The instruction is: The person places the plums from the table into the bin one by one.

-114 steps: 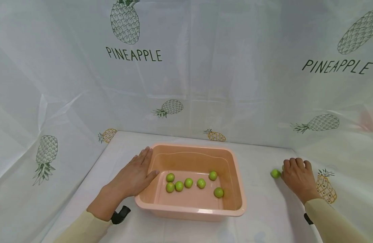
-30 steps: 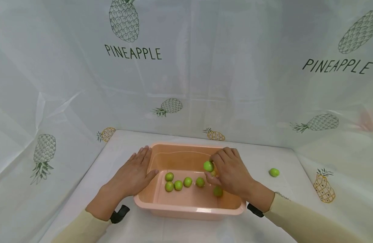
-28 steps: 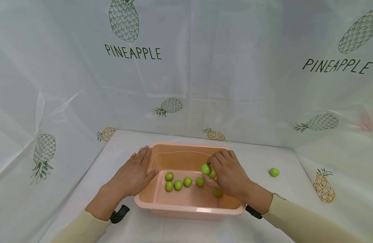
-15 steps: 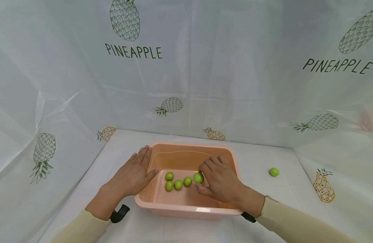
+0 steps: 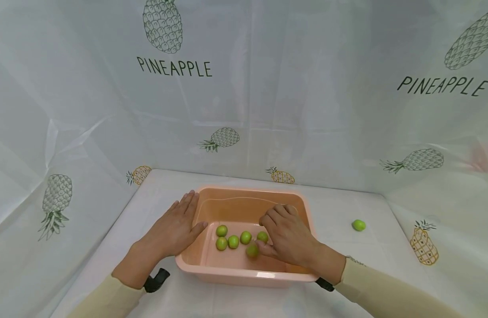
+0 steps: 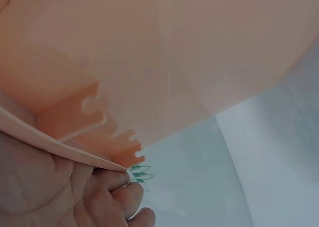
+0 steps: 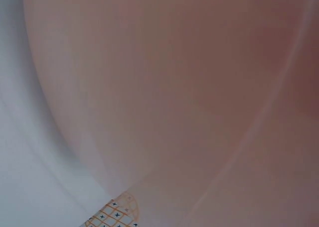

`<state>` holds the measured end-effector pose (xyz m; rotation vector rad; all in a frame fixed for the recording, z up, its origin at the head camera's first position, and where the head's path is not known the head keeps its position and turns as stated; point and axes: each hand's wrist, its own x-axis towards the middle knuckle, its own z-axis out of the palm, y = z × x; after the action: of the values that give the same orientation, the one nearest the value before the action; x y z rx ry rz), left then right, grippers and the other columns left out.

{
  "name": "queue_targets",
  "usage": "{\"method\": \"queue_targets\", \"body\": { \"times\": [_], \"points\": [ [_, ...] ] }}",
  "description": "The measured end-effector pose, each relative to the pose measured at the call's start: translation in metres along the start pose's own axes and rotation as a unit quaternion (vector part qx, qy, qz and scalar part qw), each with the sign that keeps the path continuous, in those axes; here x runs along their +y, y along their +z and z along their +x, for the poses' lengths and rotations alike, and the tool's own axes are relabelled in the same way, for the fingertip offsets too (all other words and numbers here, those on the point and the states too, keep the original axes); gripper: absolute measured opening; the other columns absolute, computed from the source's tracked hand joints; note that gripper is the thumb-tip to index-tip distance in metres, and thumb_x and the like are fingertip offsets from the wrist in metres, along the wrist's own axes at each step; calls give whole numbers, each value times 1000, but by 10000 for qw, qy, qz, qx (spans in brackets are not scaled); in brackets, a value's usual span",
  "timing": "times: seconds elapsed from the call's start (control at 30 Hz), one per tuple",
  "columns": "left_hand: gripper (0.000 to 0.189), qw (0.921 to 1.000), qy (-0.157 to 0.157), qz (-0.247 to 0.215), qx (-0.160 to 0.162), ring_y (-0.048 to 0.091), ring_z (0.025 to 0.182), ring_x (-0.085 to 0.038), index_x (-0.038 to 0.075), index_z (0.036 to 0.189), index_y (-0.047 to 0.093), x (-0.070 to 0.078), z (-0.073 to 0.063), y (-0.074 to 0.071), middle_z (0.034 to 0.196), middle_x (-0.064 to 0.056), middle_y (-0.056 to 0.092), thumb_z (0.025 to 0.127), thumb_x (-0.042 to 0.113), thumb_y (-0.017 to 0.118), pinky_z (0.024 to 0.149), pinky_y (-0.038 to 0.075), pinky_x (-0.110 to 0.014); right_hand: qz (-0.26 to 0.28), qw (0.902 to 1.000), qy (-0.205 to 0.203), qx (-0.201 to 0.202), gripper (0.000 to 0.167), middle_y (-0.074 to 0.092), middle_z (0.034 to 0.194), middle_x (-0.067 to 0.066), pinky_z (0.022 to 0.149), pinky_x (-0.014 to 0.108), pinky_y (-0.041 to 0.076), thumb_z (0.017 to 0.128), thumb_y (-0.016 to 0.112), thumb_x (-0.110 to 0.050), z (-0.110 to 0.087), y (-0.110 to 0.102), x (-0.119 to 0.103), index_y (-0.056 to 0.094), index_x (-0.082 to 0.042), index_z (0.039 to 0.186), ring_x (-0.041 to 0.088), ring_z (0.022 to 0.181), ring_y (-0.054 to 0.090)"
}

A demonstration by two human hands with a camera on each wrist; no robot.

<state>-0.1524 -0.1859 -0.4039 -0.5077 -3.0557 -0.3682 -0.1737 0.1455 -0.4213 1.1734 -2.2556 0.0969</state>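
Observation:
In the head view, a peach plastic basin (image 5: pixel 248 277) sits on the white-covered table with several small green limes inside. My left hand (image 5: pixel 174 232) rests flat along its left rim, fingers straight and thumb over the edge. The left wrist view shows the palm and fingertips (image 6: pixel 128 199) under the rim (image 6: pixel 65 150). My right hand (image 5: pixel 289 234) is inside the basin at the right, fingers bent and apart from the thumb. Just beyond the thumb tip is a loose lime (image 5: pixel 252 251), with another lime (image 5: pixel 262 237) beside the fingers. The right hand hides part of the basin floor.
One lime (image 5: pixel 358 225) lies on the table right of the basin. A pineapple-printed sheet (image 5: pixel 307 110) rises behind and at both sides. The right wrist view shows mostly the basin's outer wall (image 7: pixel 139 87), blurred.
The right hand brought a lime from the table's right side into the basin, lowered it and let it go; it now lies near the front. The left hand has stayed put.

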Motion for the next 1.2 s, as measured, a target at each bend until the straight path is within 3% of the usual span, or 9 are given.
{"method": "queue_targets", "body": {
  "times": [0.1,0.3,0.6,0.93,1.2],
  "points": [
    [83,10000,-11,-9,-28,22,160,-44,-11,163,22,0,0,0,172,-28,21,109,44,53,127,27,-61,-14,10000,16,7,39,64,92,-1,78,37,42,100,47,-47,0,0,0,66,-13,97,21,90,57],
    [83,10000,-23,-62,-35,22,160,-44,-10,163,21,1,0,-1,172,-28,21,109,44,53,128,27,-61,-61,10000,64,12,24,63,92,0,77,36,41,90,60,-35,-1,-1,1,64,-12,96,21,89,55],
    [83,9999,15,-117,3,22,160,-45,-11,163,22,0,-2,1,172,-28,20,109,43,54,127,27,-62,-136,9987,456,155,23,63,95,5,83,44,45,89,67,-27,-11,-17,20,63,-8,99,26,91,55],
    [82,9999,61,-126,57,23,160,-45,-12,162,22,-1,-3,1,171,-29,21,109,41,55,127,28,-62,-775,9869,1132,844,32,65,91,18,75,56,44,96,53,-29,-39,-43,91,63,2,100,43,89,56],
    [82,9998,98,-184,45,23,159,-45,-12,162,21,-1,-2,1,172,-29,20,109,41,54,127,27,-62,-1249,9750,1662,789,39,65,92,24,74,63,44,94,52,-31,-105,-32,151,64,6,101,49,90,55]
  ]
}}
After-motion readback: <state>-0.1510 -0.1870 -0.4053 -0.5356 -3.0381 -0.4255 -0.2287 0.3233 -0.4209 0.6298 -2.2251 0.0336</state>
